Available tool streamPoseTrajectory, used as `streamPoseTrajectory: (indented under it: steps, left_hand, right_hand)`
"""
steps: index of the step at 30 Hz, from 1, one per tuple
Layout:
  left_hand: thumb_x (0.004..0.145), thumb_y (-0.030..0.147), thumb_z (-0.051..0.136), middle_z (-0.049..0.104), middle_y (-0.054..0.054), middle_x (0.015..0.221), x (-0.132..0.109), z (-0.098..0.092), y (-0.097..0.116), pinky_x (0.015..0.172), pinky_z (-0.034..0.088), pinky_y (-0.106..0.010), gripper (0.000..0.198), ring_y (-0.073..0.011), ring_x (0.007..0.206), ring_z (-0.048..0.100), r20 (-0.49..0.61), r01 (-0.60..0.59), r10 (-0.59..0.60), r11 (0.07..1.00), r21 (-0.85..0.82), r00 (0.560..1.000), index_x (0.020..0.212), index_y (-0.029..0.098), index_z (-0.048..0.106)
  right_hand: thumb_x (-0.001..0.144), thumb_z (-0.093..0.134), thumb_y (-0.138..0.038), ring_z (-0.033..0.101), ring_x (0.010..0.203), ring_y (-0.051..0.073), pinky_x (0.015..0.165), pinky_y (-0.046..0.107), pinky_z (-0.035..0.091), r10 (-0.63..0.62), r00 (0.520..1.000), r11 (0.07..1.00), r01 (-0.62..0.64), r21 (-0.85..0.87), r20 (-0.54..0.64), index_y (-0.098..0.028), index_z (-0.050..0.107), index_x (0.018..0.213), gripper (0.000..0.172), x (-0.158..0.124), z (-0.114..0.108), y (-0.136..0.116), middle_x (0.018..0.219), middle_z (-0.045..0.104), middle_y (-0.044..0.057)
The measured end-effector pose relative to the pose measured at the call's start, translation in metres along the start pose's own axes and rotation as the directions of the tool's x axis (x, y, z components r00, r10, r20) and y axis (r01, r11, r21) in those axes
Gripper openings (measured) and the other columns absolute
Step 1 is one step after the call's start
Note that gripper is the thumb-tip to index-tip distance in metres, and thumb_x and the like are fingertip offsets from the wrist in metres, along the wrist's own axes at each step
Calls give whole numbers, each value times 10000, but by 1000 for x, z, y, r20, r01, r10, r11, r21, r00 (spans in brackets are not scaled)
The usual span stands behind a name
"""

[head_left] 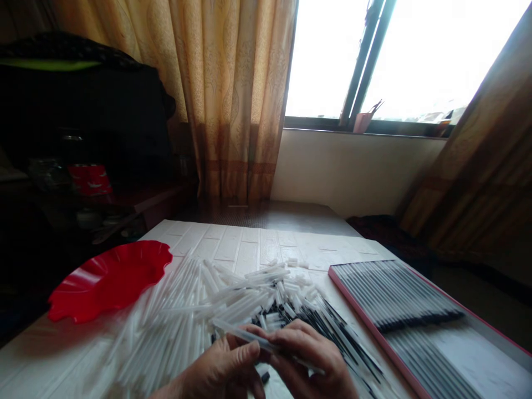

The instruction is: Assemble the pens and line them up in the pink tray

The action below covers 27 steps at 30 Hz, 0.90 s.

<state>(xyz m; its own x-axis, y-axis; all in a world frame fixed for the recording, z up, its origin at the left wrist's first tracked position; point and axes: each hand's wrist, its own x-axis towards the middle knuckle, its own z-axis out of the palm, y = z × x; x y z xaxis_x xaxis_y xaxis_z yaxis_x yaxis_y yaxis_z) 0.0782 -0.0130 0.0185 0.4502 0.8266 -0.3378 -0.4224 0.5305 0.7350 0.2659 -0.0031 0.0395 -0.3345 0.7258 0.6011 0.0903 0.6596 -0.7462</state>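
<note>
Both my hands are together at the bottom middle, holding a translucent plastic tube that slants down to the right. My left hand pinches it between thumb and fingers. The fingers of my right hand are wrapped round its lower end, which they partly hide. Just left of them lies a large pile of similar translucent tubes. Behind my hands are short whitish tube pieces. Thin black rods lie beside my right hand, and a small black piece is below.
A shallow pink-edged box at right holds rows of grey sticks with black ends. At left stands a red wavy-rimmed bowl. The white brick-patterned table surface reaches back towards a dark surface beneath the window.
</note>
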Motion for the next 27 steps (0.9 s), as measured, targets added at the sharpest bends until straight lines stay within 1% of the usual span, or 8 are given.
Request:
streamPoseTrajectory:
  steps: [3, 6, 10, 16, 19, 22, 25, 27]
  left_hand:
    - [471, 544, 958, 705, -19, 857, -2, 2, 4, 282, 248, -137, 740, -71, 402, 599, -31, 23, -22, 1000, 18, 999, 1037, 177, 653]
    - [552, 535, 930, 694, -45, 927, -7, 0, 12, 320, 304, -135, 729, -98, 524, 644, -119, -54, 55, 998, 16, 991, 1125, 186, 643]
    - [600, 596, 887, 667, -77, 1015, -11, -4, 17, 522, 484, -199, 695, -184, 792, 680, -110, -162, 179, 976, 146, 978, 1114, 185, 666]
    - [777, 612, 757, 681, -85, 1097, -21, 8, 12, 895, 470, -329, 556, -245, 1038, 614, 175, -375, 331, 809, 454, 927, 1166, 221, 687]
    - [859, 578, 689, 657, -33, 837, -26, 17, 10, 683, 467, -235, 421, -157, 749, 601, 200, -333, 267, 789, 517, 943, 1059, 210, 727]
    - [855, 648, 640, 492, 48, 585, -24, 16, 9, 430, 295, -170, 477, -69, 459, 391, 126, -284, 257, 799, 531, 958, 954, 187, 714]
    - [774, 736, 655, 358, 115, 473, -17, 7, 10, 363, 171, -162, 572, -42, 365, 238, 56, -298, 307, 837, 458, 950, 948, 191, 653]
    - [750, 754, 661, 343, 128, 448, -13, 3, 11, 347, 141, -162, 598, -37, 344, 215, 24, -305, 330, 837, 454, 944, 938, 187, 632]
  right_hand:
    - [833, 716, -191, 663, 649, 157, 601, 212, 537, 100, 992, 995, -99, 6, -80, -249, 770, 921, 118, 3, -19, -13, 762, 704, 31]
    - [812, 767, -381, 560, 538, 120, 493, 185, 475, 343, 884, 936, -293, 195, -317, -246, 759, 861, 144, 2, -38, -21, 669, 644, 2]
    - [719, 821, -530, 410, 478, 85, 421, 168, 375, 501, 798, 857, -404, 321, -334, -217, 742, 791, 331, -1, -43, -22, 562, 516, -35]
    - [756, 749, -622, 484, 512, 117, 481, 221, 440, 468, 875, 873, -434, 224, -126, -200, 753, 745, 422, -5, -12, -16, 583, 581, 0]
    - [796, 687, -662, 575, 536, 143, 515, 241, 492, 476, 878, 848, -471, 242, 41, -191, 766, 849, 480, -6, -3, -7, 632, 653, 23]
    - [894, 623, -576, 661, 641, 178, 587, 262, 541, 439, 896, 882, -443, 162, 64, -202, 745, 1040, 420, -4, -8, 5, 766, 722, 54]
    - [972, 538, -357, 693, 794, 204, 718, 292, 543, 272, 955, 948, -246, -201, 118, -222, 752, 1052, 266, 0, -18, 16, 916, 732, 84]
    - [948, 531, -243, 687, 818, 209, 723, 290, 522, 220, 949, 877, -91, -471, 224, -242, 771, 993, 244, 1, -22, 20, 932, 716, 77]
